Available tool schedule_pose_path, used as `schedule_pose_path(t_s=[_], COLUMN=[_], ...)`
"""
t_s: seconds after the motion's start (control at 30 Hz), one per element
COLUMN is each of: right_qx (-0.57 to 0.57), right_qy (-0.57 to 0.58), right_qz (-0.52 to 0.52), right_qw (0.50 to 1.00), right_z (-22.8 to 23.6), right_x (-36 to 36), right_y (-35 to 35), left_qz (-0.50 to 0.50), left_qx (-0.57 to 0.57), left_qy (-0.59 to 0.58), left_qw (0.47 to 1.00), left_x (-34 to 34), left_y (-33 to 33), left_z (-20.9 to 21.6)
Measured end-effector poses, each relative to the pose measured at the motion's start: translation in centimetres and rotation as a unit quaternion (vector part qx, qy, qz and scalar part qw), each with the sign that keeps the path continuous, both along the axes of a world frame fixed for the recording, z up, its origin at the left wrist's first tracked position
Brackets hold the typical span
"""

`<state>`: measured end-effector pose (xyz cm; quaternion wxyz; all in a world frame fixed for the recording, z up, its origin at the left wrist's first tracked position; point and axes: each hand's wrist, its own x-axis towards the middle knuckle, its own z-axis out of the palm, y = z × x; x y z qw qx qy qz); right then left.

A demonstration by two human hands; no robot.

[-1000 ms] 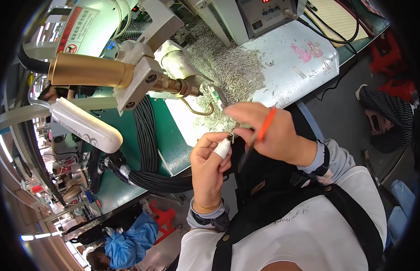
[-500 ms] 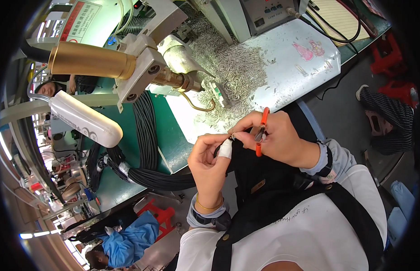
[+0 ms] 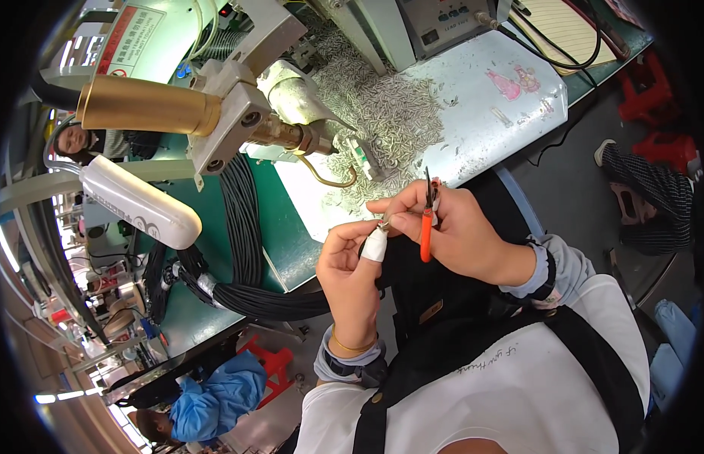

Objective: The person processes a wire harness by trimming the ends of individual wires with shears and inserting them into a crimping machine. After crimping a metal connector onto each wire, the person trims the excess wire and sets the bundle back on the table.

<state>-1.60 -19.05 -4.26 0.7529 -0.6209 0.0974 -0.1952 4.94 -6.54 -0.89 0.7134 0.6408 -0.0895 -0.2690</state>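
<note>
In front of my chest, my left hand (image 3: 347,266) pinches the end of a black cable between finger and taped thumb; small red and pale bits show at its tip. White tape (image 3: 374,245) wraps that thumb. My right hand (image 3: 469,236) has its thumb and forefinger pressed at the same cable tip. Tucked in the right hand is a pair of orange-handled pliers (image 3: 426,233), jaws pointing away from me; the other fingers hide part of it. The fingertips of both hands nearly meet, and cover most of the cable end.
Beyond my hands, a soldering machine with a brass-coloured barrel (image 3: 151,108) and bent tube (image 3: 325,181) overhangs a heap of small metal pins (image 3: 397,113). A white lamp-like arm (image 3: 140,203) hangs left. Black cable bundles (image 3: 242,219) lie on the green bench (image 3: 280,250). Other people sit around.
The pliers have turned in my right hand, their orange handle now hanging toward me and the jaws pointing away. Red and pale bits now show at the cable tip.
</note>
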Motion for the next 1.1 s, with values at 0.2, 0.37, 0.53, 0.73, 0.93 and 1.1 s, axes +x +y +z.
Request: schedule_pose_path(t_s=[0.2,0.37,0.53,0.73,0.93,1.1], right_qx=[-0.102,-0.306,-0.334,-0.318,0.121,0.139], right_qy=[-0.054,0.145,0.146,0.137,0.180,0.146], right_qz=[-0.025,0.087,0.053,0.067,0.197,0.051], right_qw=[0.993,0.937,0.930,0.936,0.956,0.978], right_z=[0.2,1.8,1.1,0.2,1.0,2.3], right_x=[0.1,-1.1,-1.2,-1.0,-0.9,1.3], right_y=[-0.1,-1.5,-0.5,-0.3,-1.0,-2.3], left_qz=[-0.002,0.032,0.047,0.026,-0.086,-0.044], left_qx=[-0.049,-0.033,-0.007,0.015,-0.084,-0.084], left_qy=[0.047,-0.033,-0.091,-0.074,0.131,0.106], left_qw=[0.998,0.998,0.995,0.997,0.984,0.990], left_x=[0.1,-0.2,-0.7,-0.2,3.7,5.7], left_y=[0.6,0.8,0.4,0.2,-0.9,-3.4], left_z=[0.2,0.1,0.2,0.5,-0.1,-1.0])
